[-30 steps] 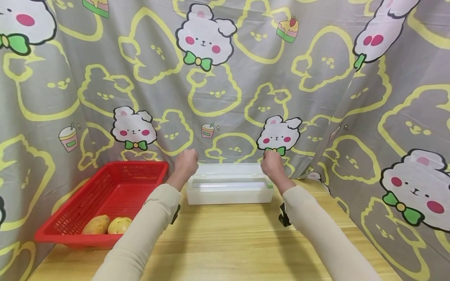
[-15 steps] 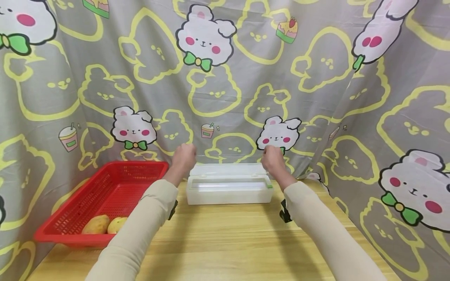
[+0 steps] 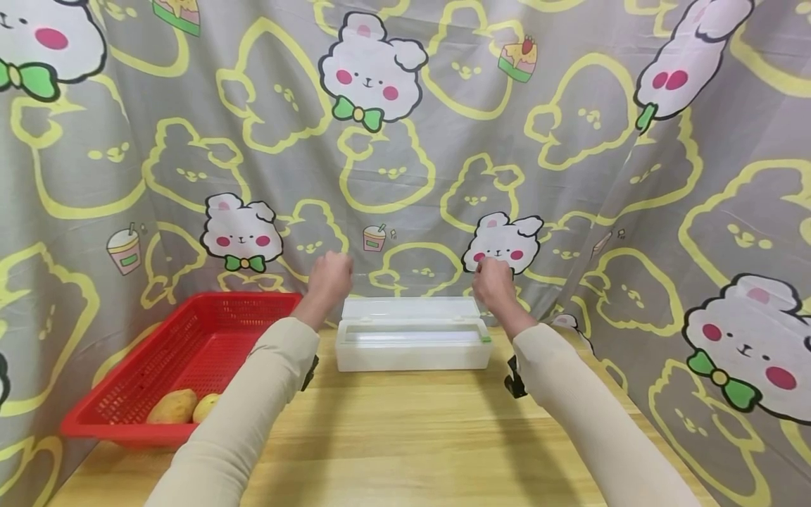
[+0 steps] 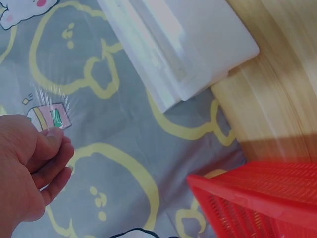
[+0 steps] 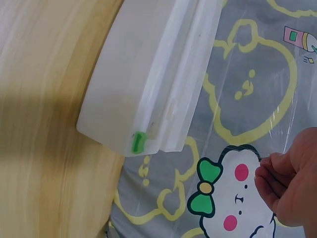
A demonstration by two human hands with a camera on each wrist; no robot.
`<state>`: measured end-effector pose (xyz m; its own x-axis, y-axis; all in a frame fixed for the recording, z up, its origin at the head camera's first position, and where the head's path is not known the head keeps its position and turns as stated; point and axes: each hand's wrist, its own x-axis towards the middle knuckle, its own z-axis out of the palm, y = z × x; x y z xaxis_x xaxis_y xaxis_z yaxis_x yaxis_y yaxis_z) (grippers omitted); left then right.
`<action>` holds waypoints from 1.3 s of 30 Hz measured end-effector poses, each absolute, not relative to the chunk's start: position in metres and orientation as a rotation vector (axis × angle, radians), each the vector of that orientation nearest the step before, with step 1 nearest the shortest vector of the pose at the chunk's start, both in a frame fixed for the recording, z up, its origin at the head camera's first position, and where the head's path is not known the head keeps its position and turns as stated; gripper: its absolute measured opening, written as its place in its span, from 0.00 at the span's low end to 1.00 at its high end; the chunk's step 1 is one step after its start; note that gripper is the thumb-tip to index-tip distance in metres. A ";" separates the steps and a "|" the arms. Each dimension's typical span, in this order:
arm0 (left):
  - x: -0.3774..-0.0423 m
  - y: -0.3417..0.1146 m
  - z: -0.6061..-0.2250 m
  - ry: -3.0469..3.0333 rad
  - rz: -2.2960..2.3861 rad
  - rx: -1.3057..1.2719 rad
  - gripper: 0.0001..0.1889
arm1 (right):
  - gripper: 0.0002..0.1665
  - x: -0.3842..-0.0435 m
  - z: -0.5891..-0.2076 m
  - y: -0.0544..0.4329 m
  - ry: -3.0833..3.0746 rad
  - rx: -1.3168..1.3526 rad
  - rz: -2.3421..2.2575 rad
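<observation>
Left hand and right hand — well apart, each pinching thin, clear plastic film. Long white plastic box, hinged lid raised: six o'clock from between the hands, long axis nine-to-three — neither hand clearly nearer. Red perforated plastic basket: eight o'clock, holding rounded tan potatoes.

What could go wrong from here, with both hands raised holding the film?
The clear film creases where the left hand pinches it, so it might tear or stick to itself there. The right hand has only a small pinch on its side, which could slip free. Neither hand steadies the white box, so a pull might shift it if the film is attached, which I can't tell.
</observation>
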<state>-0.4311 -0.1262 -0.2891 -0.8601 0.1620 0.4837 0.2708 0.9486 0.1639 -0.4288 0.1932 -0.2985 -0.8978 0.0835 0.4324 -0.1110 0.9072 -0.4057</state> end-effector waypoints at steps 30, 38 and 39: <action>-0.425 -0.123 -0.245 -2.579 -0.311 -0.314 0.18 | 0.08 -0.424 -0.264 0.197 -2.534 0.072 0.584; -0.420 -0.121 -0.232 -2.553 -0.247 -0.305 0.20 | 0.05 -0.421 -0.253 0.196 -2.506 0.101 0.570; -0.420 -0.121 -0.231 -2.547 -0.242 -0.308 0.20 | 0.05 -0.420 -0.252 0.195 -2.504 0.094 0.577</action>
